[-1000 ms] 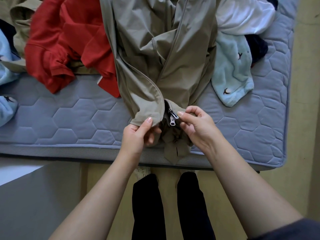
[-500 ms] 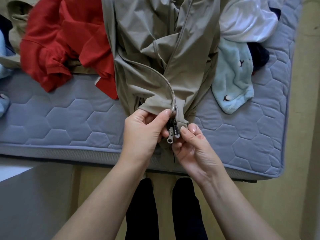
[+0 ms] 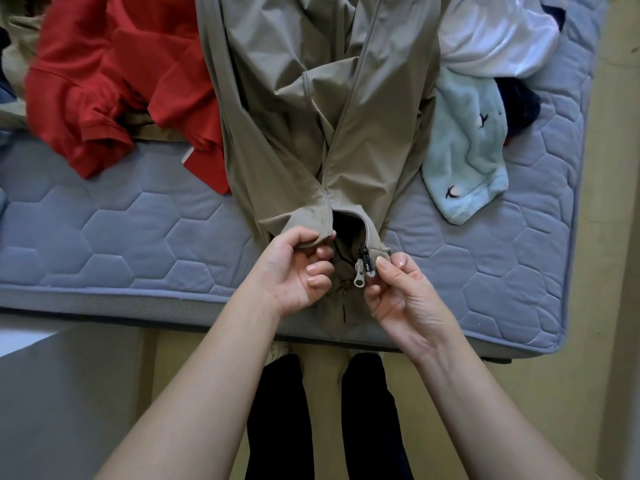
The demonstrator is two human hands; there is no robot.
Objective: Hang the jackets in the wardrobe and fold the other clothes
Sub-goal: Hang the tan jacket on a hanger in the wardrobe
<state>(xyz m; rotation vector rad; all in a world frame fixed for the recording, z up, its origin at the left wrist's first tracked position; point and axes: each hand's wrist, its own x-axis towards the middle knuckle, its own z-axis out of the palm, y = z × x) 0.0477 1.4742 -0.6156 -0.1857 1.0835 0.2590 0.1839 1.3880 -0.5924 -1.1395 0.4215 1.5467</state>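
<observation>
On mattress [image 3: 138,237], right hand [image 3: 401,292] pinches jacket [image 3: 294,150]

My bare forearms reach forward and angle in, wrists close together. My left hand [image 3: 294,271] is turned palm toward me with the fingers curled, and its thumb and forefinger pinch one edge of the jacket [image 3: 277,150]. My right hand [image 3: 401,296] is just beside it, not touching. Its thumb and forefinger pinch the other edge by the zip [image 3: 362,263], and its other fingers curl loosely beneath.
</observation>
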